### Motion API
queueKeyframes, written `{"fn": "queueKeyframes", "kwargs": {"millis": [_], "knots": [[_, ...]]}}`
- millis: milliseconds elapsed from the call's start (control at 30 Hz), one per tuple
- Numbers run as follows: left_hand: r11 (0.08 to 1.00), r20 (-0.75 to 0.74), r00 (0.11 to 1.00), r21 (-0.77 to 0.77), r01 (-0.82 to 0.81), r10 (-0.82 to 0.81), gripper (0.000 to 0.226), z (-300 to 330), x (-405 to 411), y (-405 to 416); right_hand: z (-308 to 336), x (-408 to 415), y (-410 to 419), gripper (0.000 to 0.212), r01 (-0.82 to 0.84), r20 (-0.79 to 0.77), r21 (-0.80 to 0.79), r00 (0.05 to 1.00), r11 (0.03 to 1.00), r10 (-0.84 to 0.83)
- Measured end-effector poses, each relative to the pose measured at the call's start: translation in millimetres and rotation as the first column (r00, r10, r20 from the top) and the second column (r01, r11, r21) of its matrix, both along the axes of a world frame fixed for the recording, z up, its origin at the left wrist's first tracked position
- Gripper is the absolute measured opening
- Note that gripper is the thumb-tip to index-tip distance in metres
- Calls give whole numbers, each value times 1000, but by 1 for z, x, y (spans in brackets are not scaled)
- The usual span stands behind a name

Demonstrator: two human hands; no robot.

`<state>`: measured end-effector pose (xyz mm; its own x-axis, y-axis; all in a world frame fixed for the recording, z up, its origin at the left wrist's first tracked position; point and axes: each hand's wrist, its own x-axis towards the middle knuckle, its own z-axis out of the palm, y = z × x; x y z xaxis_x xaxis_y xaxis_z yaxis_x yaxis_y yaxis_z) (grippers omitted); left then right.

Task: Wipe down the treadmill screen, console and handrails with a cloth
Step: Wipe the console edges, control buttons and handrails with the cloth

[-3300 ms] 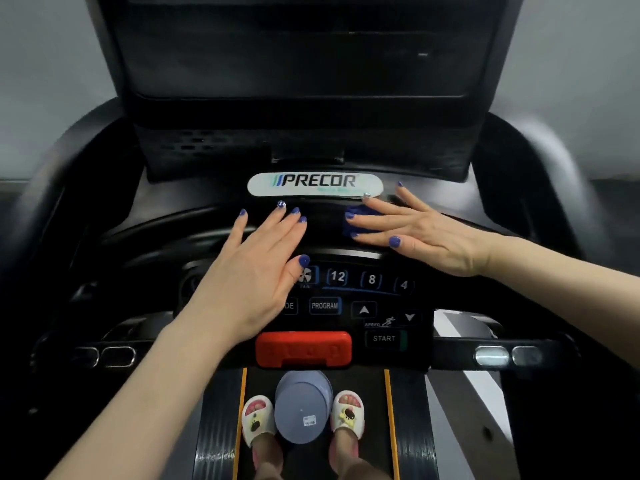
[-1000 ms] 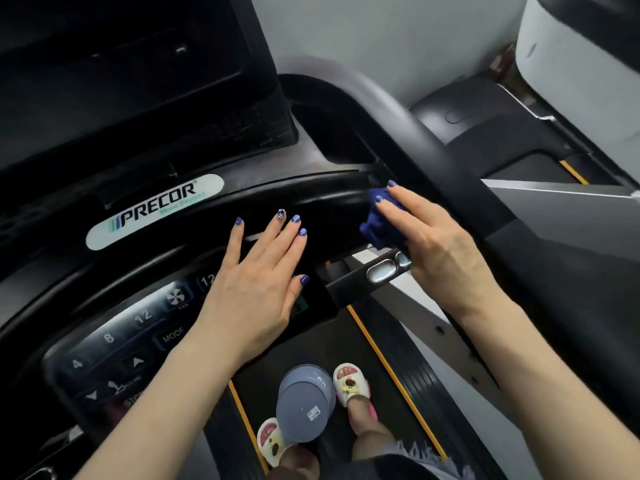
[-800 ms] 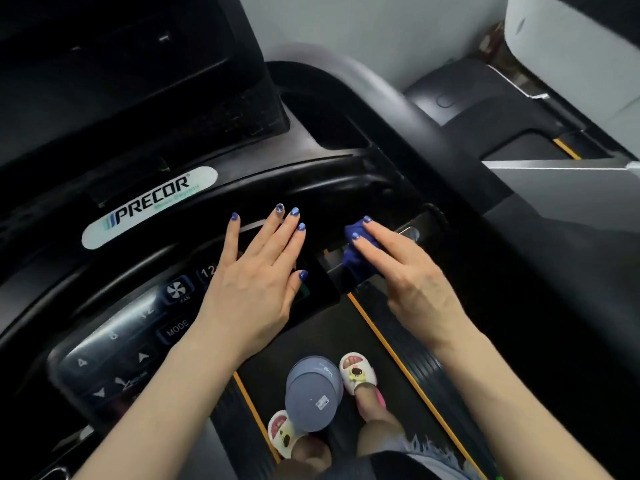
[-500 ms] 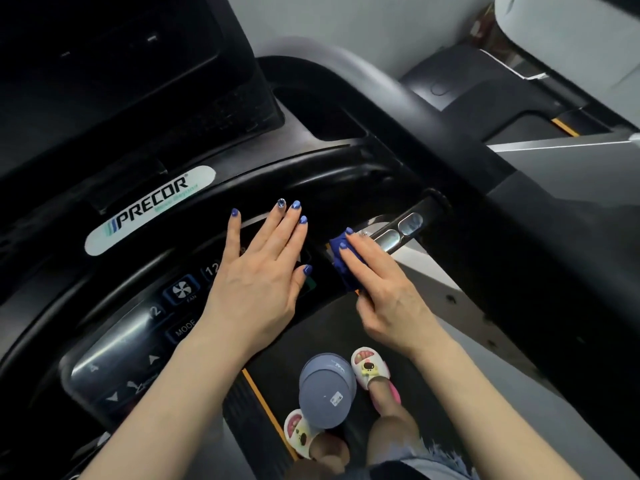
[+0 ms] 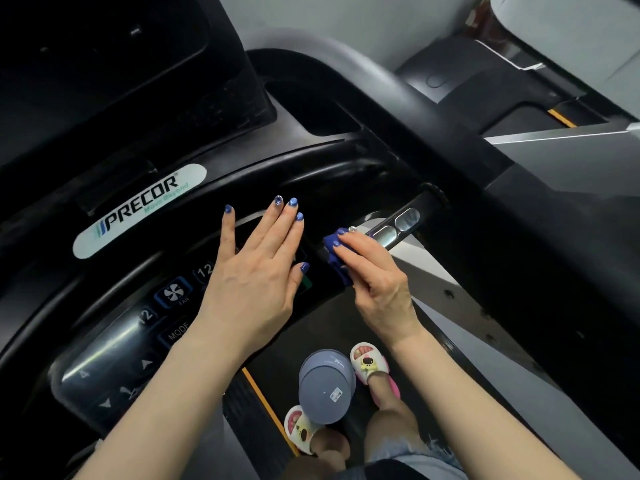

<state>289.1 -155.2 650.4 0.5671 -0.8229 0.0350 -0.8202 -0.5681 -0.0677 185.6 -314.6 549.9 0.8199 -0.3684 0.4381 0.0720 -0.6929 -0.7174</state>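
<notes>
My left hand [image 5: 258, 268] lies flat with straight fingers on the black treadmill console [image 5: 131, 327], covering part of the button panel. My right hand [image 5: 375, 282] grips a small blue cloth [image 5: 334, 258] and presses it against the inner end of the right front handrail bar [image 5: 398, 230], just beside the console's right edge. Silver grip sensors show on that bar beyond my fingertips. The dark screen [image 5: 104, 64] rises at the upper left. The right side handrail [image 5: 433, 109] sweeps away to the upper right.
A white PRECOR badge [image 5: 138, 209] sits above the console. Below, my feet in white slippers [image 5: 369, 363] stand on the belt [image 5: 311, 327] beside a grey-blue round container [image 5: 327, 386]. Another machine [image 5: 554, 57] stands at the right.
My right hand slid the cloth leftward from the far end of the right bar to its inner end by the console. My left hand stayed flat on the console. The view shifted slightly.
</notes>
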Motion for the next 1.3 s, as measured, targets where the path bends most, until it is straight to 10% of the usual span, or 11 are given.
{"fn": "queueKeyframes", "kwargs": {"millis": [1300], "knots": [[998,-20,1000,57,16,-15,60,-4,-8,-27,-9,-19,-64,46,112,-33,-29,993,993,-113]]}}
